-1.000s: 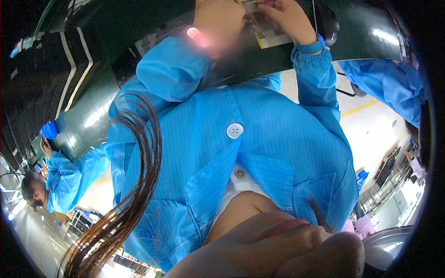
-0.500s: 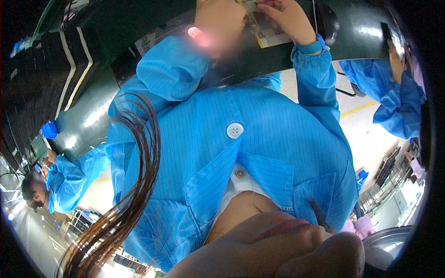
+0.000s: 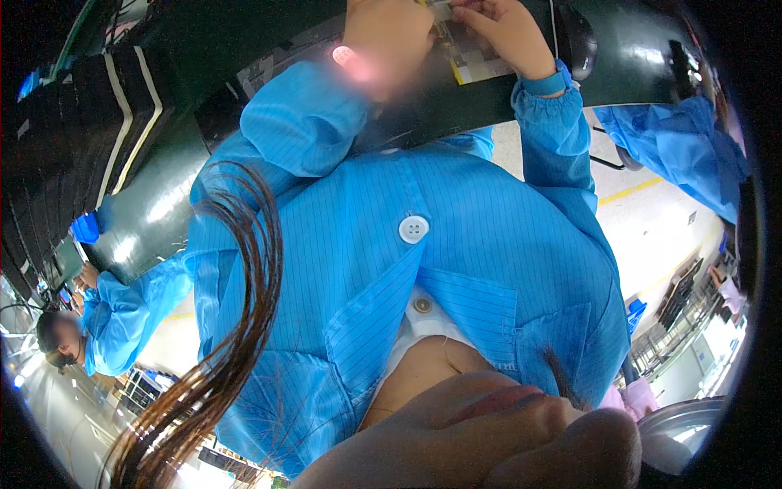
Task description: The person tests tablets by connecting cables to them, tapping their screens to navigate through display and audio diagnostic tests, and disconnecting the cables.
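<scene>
On the dark green bench, at the top edge of the view, we see the yellow-edged sheet lying between the person's two hands, its near corner short of the bench's front edge. The left hand is just beside it, back upward, with its fingertips hidden, so we cannot tell whether it grasps anything. The right hand reaches over the far part of the sheet, thumb and fingers bent close together; whether they pinch the sheet, something small on it, or nothing, we cannot tell.

We judge the step in hand to be close fingertip work at the sheet, both hands sharing one small spot. How far along it is, we cannot say. From here, the next move seems to call for a light touch and a sheet kept steady.

As for containers, we find a small blue box at the left, by the bench; its inside is too small to make out. Another blue container sits far off at the right, its contents also unclear. The black stack with pale strips stands at the left; we cannot tell whether it holds anything.
</scene>
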A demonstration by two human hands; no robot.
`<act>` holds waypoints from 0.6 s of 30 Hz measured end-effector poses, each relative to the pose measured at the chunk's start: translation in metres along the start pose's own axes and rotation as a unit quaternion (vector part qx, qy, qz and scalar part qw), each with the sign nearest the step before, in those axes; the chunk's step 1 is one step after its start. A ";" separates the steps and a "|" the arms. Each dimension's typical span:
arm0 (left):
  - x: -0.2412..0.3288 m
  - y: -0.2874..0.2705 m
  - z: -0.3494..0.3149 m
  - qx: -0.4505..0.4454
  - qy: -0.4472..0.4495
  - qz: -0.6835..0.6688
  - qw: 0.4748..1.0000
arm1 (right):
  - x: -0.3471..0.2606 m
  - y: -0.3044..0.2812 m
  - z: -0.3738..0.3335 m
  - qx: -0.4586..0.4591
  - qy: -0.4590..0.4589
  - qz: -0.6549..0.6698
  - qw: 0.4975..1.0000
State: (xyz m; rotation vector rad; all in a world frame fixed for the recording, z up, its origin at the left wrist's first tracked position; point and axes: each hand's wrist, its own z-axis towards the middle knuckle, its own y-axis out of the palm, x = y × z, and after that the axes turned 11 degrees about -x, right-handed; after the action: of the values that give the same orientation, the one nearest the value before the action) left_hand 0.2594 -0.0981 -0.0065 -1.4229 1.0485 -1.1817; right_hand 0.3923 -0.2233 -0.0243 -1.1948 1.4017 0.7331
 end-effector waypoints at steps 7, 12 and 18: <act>0.001 0.000 0.001 0.000 0.002 0.007 1.000 | 0.001 0.001 0.000 0.003 -0.014 0.000 1.000; 0.001 0.000 0.002 -0.006 0.005 0.022 1.000 | 0.001 0.001 0.000 0.002 -0.005 -0.009 1.000; -0.001 0.003 0.001 0.005 0.014 0.019 1.000 | 0.002 0.000 0.000 0.001 -0.003 -0.017 1.000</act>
State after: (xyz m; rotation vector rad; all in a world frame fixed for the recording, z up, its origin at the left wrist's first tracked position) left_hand 0.2602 -0.0973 -0.0096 -1.3756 1.0827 -1.1807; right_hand 0.3924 -0.2235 -0.0263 -1.2115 1.3727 0.7111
